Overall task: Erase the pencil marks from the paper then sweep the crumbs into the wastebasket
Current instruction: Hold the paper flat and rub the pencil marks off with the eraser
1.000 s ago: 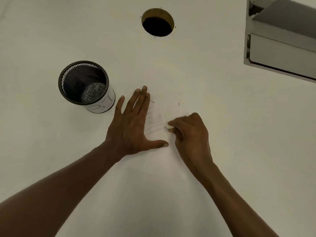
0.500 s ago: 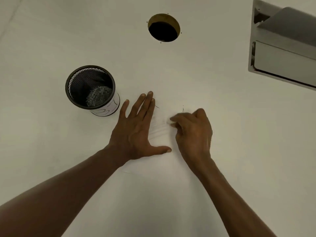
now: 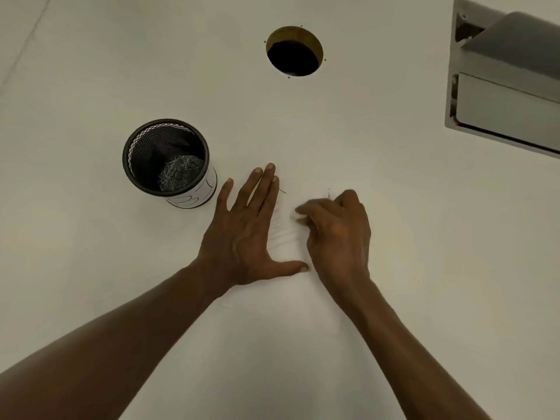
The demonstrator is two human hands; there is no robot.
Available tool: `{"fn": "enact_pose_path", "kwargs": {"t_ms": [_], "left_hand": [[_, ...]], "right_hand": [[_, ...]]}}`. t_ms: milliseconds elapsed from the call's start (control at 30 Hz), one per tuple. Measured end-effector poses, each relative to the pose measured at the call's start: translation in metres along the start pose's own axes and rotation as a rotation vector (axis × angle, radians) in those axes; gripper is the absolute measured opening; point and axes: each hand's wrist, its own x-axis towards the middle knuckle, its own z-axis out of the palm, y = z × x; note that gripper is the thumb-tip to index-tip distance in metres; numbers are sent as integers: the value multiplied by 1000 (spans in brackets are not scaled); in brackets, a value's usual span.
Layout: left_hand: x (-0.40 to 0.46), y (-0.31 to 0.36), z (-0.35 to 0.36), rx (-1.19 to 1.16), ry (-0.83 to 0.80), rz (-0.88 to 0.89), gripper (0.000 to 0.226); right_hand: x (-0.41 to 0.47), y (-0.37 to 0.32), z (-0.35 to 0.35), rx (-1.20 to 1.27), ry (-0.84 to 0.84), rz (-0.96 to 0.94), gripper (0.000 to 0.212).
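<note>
Centre of the frame: we are pressing our left hand [image 3: 242,234] flat on the paper [image 3: 285,237], palm down. The four fingers are lying extended and only slightly apart, and the thumb is stretching out to the right along the sheet. The paper is lying white on the white table [image 3: 424,237], so its edges are hard to trace. Just right of the left hand, our right hand [image 3: 336,234] is curling with its fingertips bunched together, pinching a small white eraser [image 3: 296,216] against the paper; this hand is showing blurred, and little of the eraser is showing. Faint grey pencil marks [image 3: 280,230] are lying between the two hands, and two short dark strokes are showing just above them. Left of centre, the wastebasket [image 3: 169,160], a black mesh cup with a white band around its base, is standing upright on the table, near the left hand but not touching it. Something grey and crumpled is lying inside it. Upper centre: a round hole [image 3: 294,51] is opening in the table. Upper right: a grey metal unit [image 3: 509,80] is standing.
</note>
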Motion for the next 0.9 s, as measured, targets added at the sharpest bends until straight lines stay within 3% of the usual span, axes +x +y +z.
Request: {"fn": "enact_pose_path", "kwargs": {"t_ms": [100, 267, 467, 633, 800, 900], "left_hand": [[-1, 0, -1, 11, 1, -14, 140], [-1, 0, -1, -3, 1, 0, 139], [-1, 0, 0, 8, 5, -5, 139], [0, 0, 0, -14, 9, -3, 139], [0, 0, 0, 1, -6, -11, 138], [0, 0, 0, -12, 13, 4, 137]], "right_hand": [[-51, -3, -15, -17, -36, -9, 26], [27, -7, 9, -18, 47, -4, 25], [-45, -5, -14, 10, -22, 13, 25], [31, -8, 11, 29, 48, 50, 29], [-37, -10, -8, 33, -52, -9, 38], [5, -12, 4, 36, -16, 19, 32]]}}
